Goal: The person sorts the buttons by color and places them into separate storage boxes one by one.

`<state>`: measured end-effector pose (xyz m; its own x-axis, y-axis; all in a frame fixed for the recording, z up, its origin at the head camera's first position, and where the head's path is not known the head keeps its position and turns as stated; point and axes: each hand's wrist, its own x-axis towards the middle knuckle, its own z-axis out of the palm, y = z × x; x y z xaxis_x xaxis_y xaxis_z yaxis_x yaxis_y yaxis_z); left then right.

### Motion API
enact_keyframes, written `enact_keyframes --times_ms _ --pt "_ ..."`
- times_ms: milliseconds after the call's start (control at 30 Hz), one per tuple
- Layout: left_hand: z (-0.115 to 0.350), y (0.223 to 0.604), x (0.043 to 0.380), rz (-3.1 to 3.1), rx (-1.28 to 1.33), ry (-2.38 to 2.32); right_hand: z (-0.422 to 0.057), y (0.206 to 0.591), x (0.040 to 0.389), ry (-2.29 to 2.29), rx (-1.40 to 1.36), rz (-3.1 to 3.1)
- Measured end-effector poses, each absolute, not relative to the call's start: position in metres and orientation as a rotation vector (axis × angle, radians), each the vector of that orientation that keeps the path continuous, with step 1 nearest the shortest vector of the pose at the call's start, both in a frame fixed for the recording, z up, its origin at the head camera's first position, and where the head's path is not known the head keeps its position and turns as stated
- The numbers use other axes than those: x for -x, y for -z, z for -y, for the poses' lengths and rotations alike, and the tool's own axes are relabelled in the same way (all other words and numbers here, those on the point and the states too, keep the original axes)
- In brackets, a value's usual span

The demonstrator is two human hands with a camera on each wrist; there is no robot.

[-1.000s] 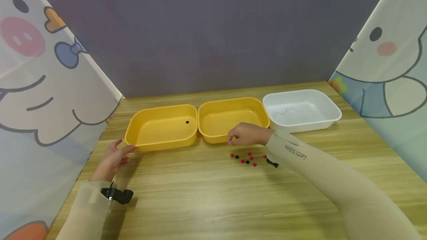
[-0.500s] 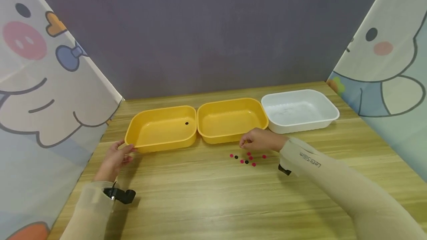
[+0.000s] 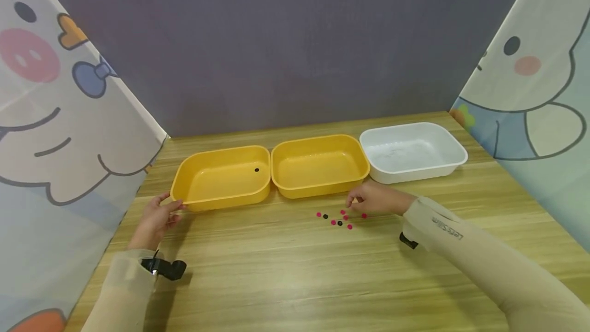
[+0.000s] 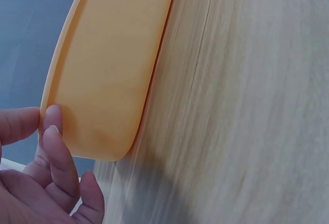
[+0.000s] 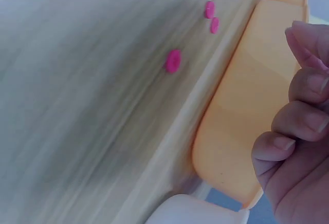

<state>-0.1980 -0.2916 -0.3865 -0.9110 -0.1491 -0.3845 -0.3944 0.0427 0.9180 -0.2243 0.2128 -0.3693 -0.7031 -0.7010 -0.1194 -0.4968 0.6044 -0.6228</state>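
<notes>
Over at the left of the head view, the left hand [image 3: 155, 222] has the left yellow tray [image 3: 221, 182] by its near left corner, and the left wrist view shows the grasp clearly: thumb outside the rim, fingertip inside. One lone black piece [image 3: 256, 170] sits in that tray, toward its right end. Right of centre, the right hand [image 3: 380, 199] hangs by the scatter, fingers curled in, thumb and index tips drawn close, nothing visible in its grasp. Just beside those fingertips lie six pink pieces [image 3: 350, 227] and two black pieces [image 3: 340, 223], small and round, loose on the wooden table [image 3: 276, 270] a little below and right of the frame's centre; one pink sits off to the right, under the hand. The right wrist view has them along its top, that pink one lower and nearer its middle. Behind them, mid-frame, the middle yellow tray [image 3: 320, 168] stands right up against the left one, with the white tray [image 3: 410, 155] just beside it on the right. A dark backdrop [image 3: 286, 45] fills the upper centre, cartoon panels [image 3: 530, 91] flanking both edges.
</notes>
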Motion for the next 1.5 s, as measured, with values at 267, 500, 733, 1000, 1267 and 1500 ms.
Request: enact_keyframes --times_ms 267,500,733,1000,1267,1500 --pt "0.293 0.389 0.199 -2.115 0.554 -1.983 -0.219 0.381 0.223 0.751 1.016 -2.49" --pt "0.294 0.39 0.201 -2.089 0.549 -1.995 -0.218 0.391 0.219 0.694 1.034 -2.477" --pt "0.295 0.39 0.202 -2.032 0.575 -2.034 -0.217 0.398 0.221 0.569 1.182 -2.487" --pt "0.295 0.39 0.202 -2.031 0.568 -2.036 -0.216 0.401 0.226 0.513 1.174 -2.502" --pt "0.295 0.389 0.203 -1.982 0.581 -2.077 -0.213 0.402 0.226 0.496 1.148 -2.484" --pt "0.296 0.39 0.203 -1.981 0.567 -2.076 -0.209 0.404 0.227 0.407 1.26 -2.507"
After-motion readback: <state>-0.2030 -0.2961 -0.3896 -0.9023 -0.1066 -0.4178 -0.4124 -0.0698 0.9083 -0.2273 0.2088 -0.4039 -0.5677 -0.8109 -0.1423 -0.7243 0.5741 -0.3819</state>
